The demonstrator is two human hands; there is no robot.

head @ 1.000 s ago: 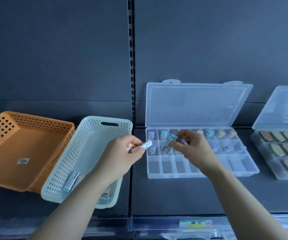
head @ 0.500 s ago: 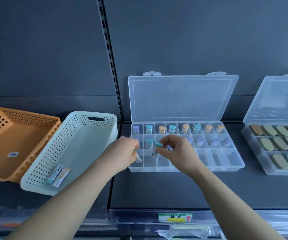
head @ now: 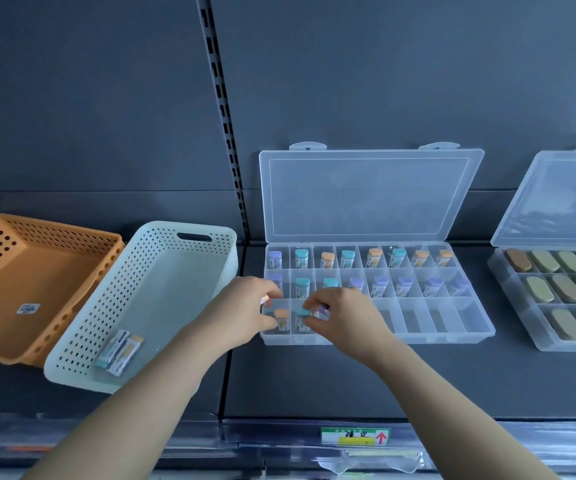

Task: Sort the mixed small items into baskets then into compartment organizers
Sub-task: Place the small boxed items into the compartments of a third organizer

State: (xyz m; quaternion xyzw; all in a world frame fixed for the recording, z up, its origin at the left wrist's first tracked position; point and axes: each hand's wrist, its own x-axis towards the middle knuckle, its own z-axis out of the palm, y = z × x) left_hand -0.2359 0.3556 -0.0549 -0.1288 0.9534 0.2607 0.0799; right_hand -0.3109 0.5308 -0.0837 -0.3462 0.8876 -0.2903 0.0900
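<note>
Newly lowered into organizer (head: 452, 338) front row: orange-capped tube (head: 281, 318), first compartment, left hand (head: 241, 315) curled beside it, grip could not be told; teal-capped tube (head: 302, 315), second compartment, pinched by right hand (head: 343, 322); two tubes (head: 120, 351) were left in basket (head: 82, 320)

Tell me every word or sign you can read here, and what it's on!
No words are readable here.
Green and yellow shelf-edge tag: red up-arrow sign; print too blurred.
White sticker in the orange perforated plastic basket: too small.
Labels on the small capped tubes in the clear plastic organizer: too blurred.
</note>
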